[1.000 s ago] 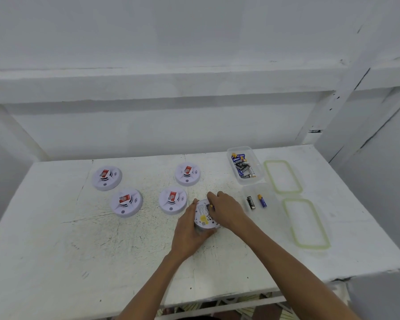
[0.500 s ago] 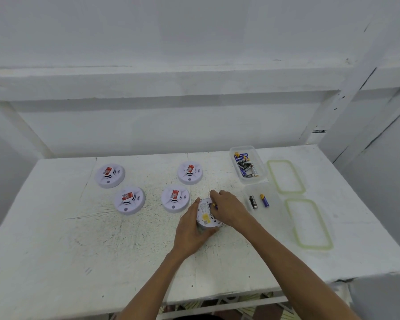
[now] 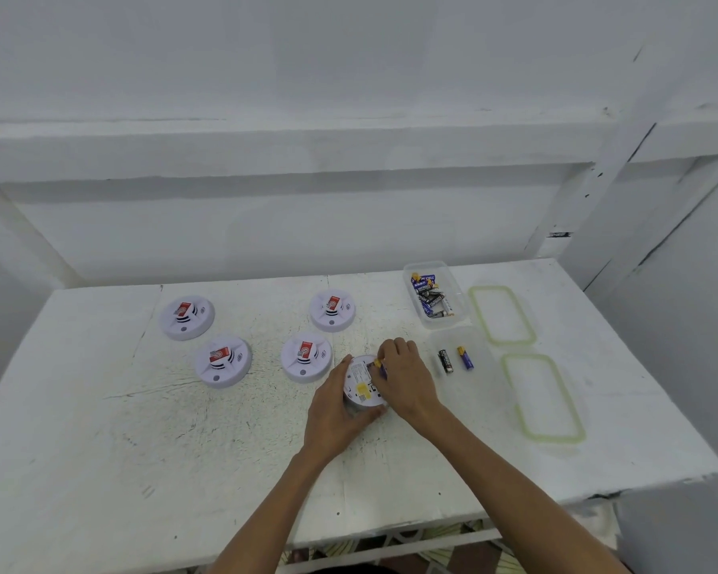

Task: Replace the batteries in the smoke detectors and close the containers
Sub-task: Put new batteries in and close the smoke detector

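White, scuffed table [image 3: 224, 449] is being worked at. Near its middle an upturned smoke detector [image 3: 361, 389] is being cupped by the left hand [image 3: 332, 412], while a battery [image 3: 379, 363] is being pinched at its far edge by the right hand [image 3: 407, 379] (going in or coming out cannot be told). Pressing it squarely into its bay is probably being called for next. Farther right, the near container [image 3: 483, 366] and far container [image 3: 442, 268] are lying unlidded.

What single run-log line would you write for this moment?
left hand: holds upturned detector | right hand: pinches battery at its back | near container: two loose batteries | far lid, near lid: off
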Tool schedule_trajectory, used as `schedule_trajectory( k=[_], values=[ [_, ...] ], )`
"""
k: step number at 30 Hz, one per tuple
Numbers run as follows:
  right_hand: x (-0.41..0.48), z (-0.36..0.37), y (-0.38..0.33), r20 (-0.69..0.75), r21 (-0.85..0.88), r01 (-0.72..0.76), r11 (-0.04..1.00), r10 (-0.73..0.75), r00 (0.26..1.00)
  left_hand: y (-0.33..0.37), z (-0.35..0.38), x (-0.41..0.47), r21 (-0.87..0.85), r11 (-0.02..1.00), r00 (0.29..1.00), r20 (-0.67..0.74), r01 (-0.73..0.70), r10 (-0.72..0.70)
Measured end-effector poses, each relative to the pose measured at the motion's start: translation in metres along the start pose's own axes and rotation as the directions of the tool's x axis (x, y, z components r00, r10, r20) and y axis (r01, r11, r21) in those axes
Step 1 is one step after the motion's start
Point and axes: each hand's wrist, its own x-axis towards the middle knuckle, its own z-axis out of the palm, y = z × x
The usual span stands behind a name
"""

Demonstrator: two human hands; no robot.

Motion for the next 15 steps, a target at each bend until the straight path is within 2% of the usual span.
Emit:
schedule_trajectory(
  k=[3, 7, 10, 15],
  values=[
    [-0.001, 0.0, -0.003, 0.006, -0.029, -0.025, 0.999, 0.026, 1.0, 0.002, 0.001, -0.001, 0.01, 1.0, 1.0, -0.009, -0.005, 0.005],
    [-0.004, -0.002, -0.006, -0.008, 0.03, -0.037, 0.999, 0.037, 0.999, 0.001, 0.001, -0.001, 0.021, 1.0, 1.0, -0.01, -0.012, 0.012],
    [-0.003, -0.006, -0.005, -0.034, 0.145, -0.034, 0.989, 0.04, 0.999, 0.007, -0.001, -0.002, 0.023, 1.0, 1.0, -0.01, -0.011, 0.011],
    [0.006, -0.037, 0.009, -0.198, 0.348, -0.074, 0.934, 0.15, 0.969, 0.01, -0.004, -0.003, 0.008, 1.0, 1.0, 0.004, -0.009, 0.009]
  ],
)
